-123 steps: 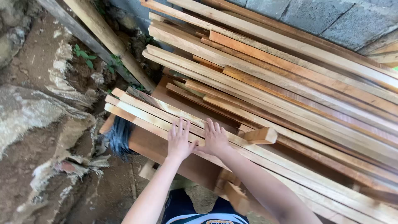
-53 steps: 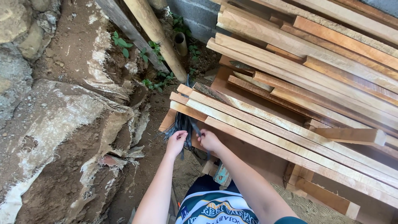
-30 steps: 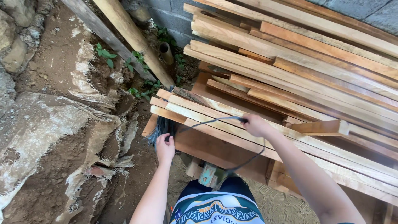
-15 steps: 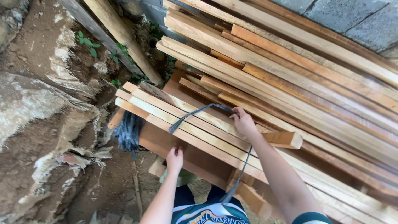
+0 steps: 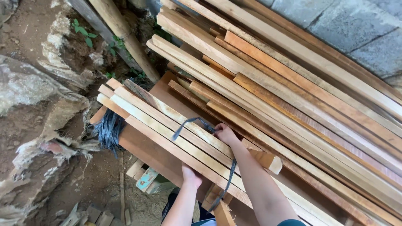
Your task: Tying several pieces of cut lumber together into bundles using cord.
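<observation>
A dark flat strap (image 5: 190,124) lies across a bundle of pale wooden slats (image 5: 159,121) resting on a brown board. My right hand (image 5: 225,133) is closed on the strap on top of the slats, and the strap runs down from it past the bundle's near edge (image 5: 226,184). My left hand (image 5: 191,175) presses against the near edge of the slats, fingers under the bundle. A bunch of dark strapping (image 5: 109,129) hangs at the slats' left end.
A large stack of long wooden planks (image 5: 293,83) fills the right side, leaning by a grey block wall (image 5: 347,29). Rock and bare earth (image 5: 37,104) lie to the left. Two poles (image 5: 121,33) lean at the top. Small wood offcuts (image 5: 144,178) sit below.
My right hand has drawn the strap from the bundle's left end up over the slats to the middle. My left hand moved from the strapping bunch to the bundle's near edge.
</observation>
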